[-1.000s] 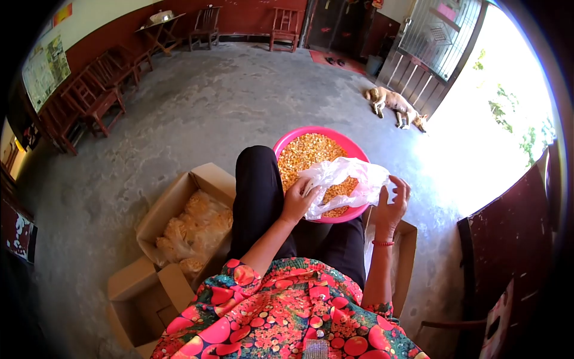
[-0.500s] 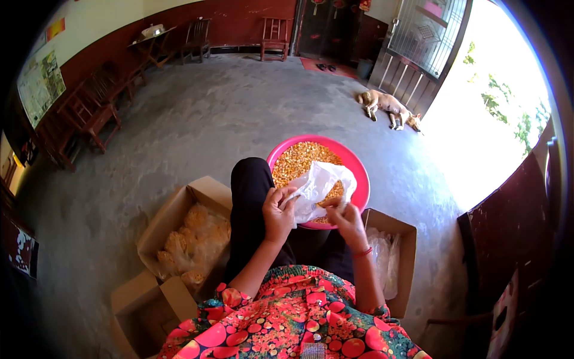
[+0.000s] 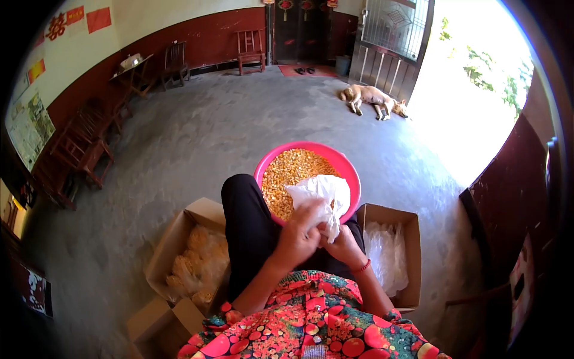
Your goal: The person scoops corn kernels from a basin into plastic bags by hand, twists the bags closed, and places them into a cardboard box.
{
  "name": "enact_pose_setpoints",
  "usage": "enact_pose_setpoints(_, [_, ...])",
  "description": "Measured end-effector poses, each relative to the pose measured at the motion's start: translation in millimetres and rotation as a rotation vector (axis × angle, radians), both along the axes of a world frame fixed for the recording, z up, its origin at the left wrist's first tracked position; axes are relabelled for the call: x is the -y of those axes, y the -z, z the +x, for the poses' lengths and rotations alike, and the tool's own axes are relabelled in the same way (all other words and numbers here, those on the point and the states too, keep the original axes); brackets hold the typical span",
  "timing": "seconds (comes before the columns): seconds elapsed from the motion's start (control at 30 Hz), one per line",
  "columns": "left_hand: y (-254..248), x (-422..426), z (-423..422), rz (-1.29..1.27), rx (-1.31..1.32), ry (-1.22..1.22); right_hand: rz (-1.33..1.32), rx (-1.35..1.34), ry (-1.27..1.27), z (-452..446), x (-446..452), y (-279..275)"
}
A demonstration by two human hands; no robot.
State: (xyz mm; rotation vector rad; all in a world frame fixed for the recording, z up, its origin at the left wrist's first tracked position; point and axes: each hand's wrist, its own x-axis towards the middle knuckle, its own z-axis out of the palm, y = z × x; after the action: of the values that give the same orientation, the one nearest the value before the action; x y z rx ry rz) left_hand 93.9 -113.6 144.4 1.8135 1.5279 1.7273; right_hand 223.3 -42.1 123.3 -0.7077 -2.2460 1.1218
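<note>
The right hand (image 3: 342, 245) is grasping the bunched neck of a thin white plastic bag (image 3: 323, 190); the left hand (image 3: 298, 236) is touching it too, its fingers showing too blurred to tell their grip. Beside the knees, a brown cardboard box (image 3: 206, 209) is holding bulging clear bags (image 3: 200, 257). Just beyond, the white bag is covering part of the near right edge of a round pink plastic basin (image 3: 354, 173), which is holding yellow-orange corn kernels (image 3: 293, 167). Farther off, a tan dog (image 3: 372, 97) is lying near an open metal door (image 3: 379, 70).
</note>
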Motion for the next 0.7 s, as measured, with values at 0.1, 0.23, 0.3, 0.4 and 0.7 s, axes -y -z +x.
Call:
enact_pose_setpoints(0.1, [46.2,-22.2,-42.9,-0.150,-0.337,-0.154,0.053,-0.097,-0.138,16.8,6.5,5.2])
enact_pose_setpoints(0.23, [74.3,-41.6,-52.3,-0.392,-0.603,-0.098,0.169,0.033,-0.219,34.2,8.8,29.6])
enact_pose_setpoints(0.3, [85.8,-63.6,-42.8,-0.476,-0.748,-0.080,0.392,0.261,-0.281,35.6,10.1,28.6])
enact_pose_setpoints(0.4, [74.1,-82.5,-24.7,-0.456,-0.838,-0.097,0.467,0.496,-0.384,31.5,10.8,38.3])
enact_pose_setpoints(0.7, [66.8,-71.6,3.6,-0.331,-0.780,0.486,0.253,0.354,-0.300,68.3,2.7,-4.1])
